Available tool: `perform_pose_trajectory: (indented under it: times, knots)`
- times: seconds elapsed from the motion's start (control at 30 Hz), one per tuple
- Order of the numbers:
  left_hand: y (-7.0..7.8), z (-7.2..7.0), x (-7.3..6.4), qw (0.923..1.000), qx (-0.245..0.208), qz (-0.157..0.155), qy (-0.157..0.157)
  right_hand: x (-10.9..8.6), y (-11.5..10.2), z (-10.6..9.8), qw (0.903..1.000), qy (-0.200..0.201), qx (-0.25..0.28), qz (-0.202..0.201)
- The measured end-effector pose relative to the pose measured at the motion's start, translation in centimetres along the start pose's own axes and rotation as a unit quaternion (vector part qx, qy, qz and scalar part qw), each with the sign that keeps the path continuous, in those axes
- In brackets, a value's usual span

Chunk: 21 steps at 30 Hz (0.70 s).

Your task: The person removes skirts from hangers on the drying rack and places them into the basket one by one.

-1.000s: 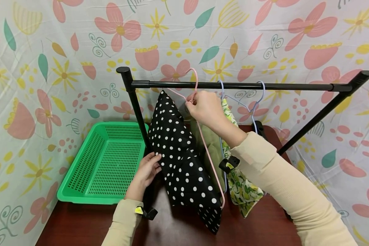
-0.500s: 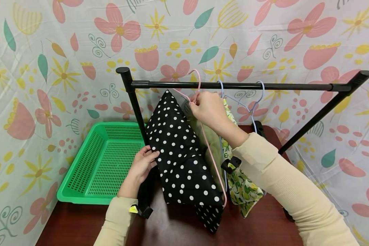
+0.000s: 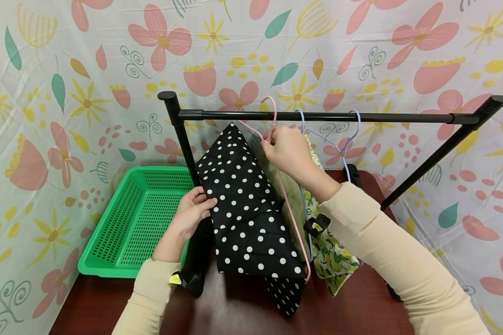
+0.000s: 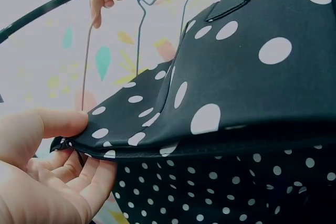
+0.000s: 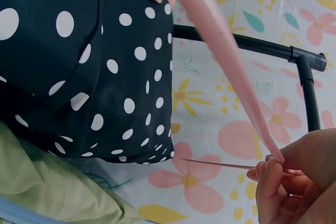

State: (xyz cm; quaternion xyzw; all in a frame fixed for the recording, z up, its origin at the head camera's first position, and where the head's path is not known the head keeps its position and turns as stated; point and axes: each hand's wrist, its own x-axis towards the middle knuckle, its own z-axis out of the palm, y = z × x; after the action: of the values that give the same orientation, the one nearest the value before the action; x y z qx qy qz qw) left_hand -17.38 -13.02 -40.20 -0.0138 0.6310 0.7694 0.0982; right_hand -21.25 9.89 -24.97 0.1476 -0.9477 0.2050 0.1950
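A black cloth with white polka dots (image 3: 245,209) drapes over a pink hanger (image 3: 293,218). My right hand (image 3: 291,151) pinches the hanger at its neck, just below the black rail (image 3: 234,116). The hook crosses in front of the rail, its tip above it; whether it rests on the rail I cannot tell. With thumb above and fingers beneath, my left hand (image 4: 58,166) pinches the cloth's left edge. In the right wrist view the pink hanger bar (image 5: 231,61) runs to my right fingers. Part of the hanger is hidden by the cloth.
A green basket (image 3: 105,267) stands left of the rack on the brown table (image 3: 339,316). Two blue hangers (image 3: 354,132) hang on the rail, to the right of the pink one. Behind the dotted cloth are an olive cloth (image 3: 291,195) and a lemon-print cloth (image 3: 333,256).
The pink hanger has moved slightly right along the rail with my right hand. My left hand has moved up and left, and the dotted cloth lies more spread out.
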Motion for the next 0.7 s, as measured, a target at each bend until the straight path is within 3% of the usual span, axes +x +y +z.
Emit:
perform_pose_trajectory:
  times: [0.43, 0.7]
  knots:
    - [2.3, 0.3, -0.3, 0.9988, 0.046, 0.014, -0.012, -0.1, 0.2, 0.0, 0.9997, -0.013, -0.011, 0.016]
    - [3.6, 0.6, -0.6, 0.9969, 0.067, 0.037, -0.015, -0.2, 0.3, 0.0, 0.9998, -0.011, -0.009, 0.012]
